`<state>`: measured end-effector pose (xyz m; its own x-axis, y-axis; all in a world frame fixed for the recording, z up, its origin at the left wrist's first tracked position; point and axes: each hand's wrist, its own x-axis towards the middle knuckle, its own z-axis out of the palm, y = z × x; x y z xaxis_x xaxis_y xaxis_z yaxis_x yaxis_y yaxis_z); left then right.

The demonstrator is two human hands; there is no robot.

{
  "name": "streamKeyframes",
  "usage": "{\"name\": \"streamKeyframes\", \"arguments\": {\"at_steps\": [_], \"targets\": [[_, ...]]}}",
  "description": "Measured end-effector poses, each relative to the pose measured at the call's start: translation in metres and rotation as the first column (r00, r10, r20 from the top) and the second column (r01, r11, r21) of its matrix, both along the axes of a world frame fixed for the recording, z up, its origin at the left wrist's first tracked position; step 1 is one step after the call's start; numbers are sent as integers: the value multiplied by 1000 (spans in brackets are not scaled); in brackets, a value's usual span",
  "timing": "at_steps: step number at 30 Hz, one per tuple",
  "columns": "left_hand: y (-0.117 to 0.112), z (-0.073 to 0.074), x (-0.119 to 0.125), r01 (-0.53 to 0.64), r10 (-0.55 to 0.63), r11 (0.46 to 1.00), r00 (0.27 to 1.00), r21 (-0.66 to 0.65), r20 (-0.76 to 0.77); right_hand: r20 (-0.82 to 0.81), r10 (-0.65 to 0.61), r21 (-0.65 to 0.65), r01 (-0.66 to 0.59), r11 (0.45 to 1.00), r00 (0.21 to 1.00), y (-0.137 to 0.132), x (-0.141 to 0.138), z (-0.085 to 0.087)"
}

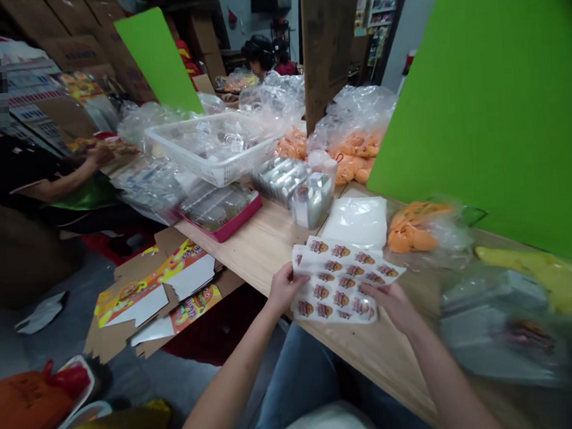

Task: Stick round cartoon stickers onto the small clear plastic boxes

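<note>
A white sheet of stickers [331, 288] printed with rows of burger characters is held over the front edge of the table. Its upper part is bent, and it may be more than one sheet. My left hand [285, 288] pinches the left edge, thumb on top and other fingers hidden behind. At the right edge, my right hand [391, 304] grips the same sheet. Just beyond it lies a stack of white plastic bags [356, 221]. An orange plush item in a clear bag [414, 228] sits to the right of the stack.
A white basket [224, 173] of clear packaging sits above a pink tray [242, 217]. Clear boxes [312, 203] stand behind the sheet. Green boards [494, 108] rise at right and back. Printed cartons [145, 296] lie below left; a person [12, 162] sits at far left.
</note>
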<state>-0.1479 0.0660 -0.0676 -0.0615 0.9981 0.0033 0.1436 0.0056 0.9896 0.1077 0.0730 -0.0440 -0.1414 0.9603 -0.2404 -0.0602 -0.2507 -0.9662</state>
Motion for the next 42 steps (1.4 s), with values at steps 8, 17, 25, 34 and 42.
{"name": "streamKeyframes", "arguments": {"at_steps": [8,17,25,34,42], "targets": [[29,62,32,50,-66,974,996,222,65,25,-312,365,282,887,950,28,8,44],[9,24,41,-17,22,993,999,121,-42,-31,-256,179,258,949,966,9,-1,3],[3,41,37,-62,53,983,997,171,58,-1,-265,250,257,934,964,13,-3,7],[-17,57,28,130,-15,968,883,-214,469,-59,-67,76,71,995,996,0,11,35],[-92,10,60,-400,457,886,835,-233,305,-306,-4,-343,-107,933,952,-65,-11,-5]]}}
